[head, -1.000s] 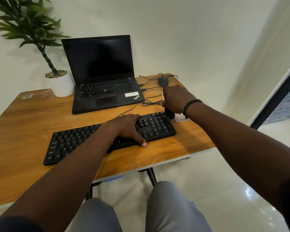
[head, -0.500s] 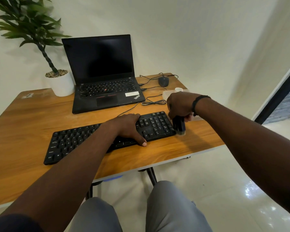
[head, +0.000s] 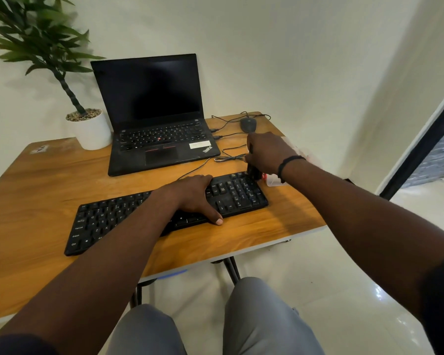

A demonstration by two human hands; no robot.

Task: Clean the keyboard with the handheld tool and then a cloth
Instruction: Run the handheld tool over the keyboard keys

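The keyboard (head: 164,213) lies on the bench (head: 36,180), in front of the laptop (head: 157,129), its long side running slightly askew to the bench's near edge. The left hand (head: 192,196) rests flat on the keyboard, right of its middle; the fingers lie fairly straight over the keys and the thumb reaches past the keyboard's near edge. Its grip is spread and holds nothing.

The right hand (head: 267,152) is at the keyboard's far right corner, fingers curled down round the tool (head: 254,172), a dark thing of which only the lower end shows below the fist. That end meets the keyboard's far right corner keys. The grip is closed on the tool.

Just right of the keyboard, partly under the right wrist, lies something white, blurred. A mouse (head: 248,124) sits beyond the right hand, its cable (head: 228,157) looped behind the keyboard. A plant (head: 87,126) stands left of the laptop.
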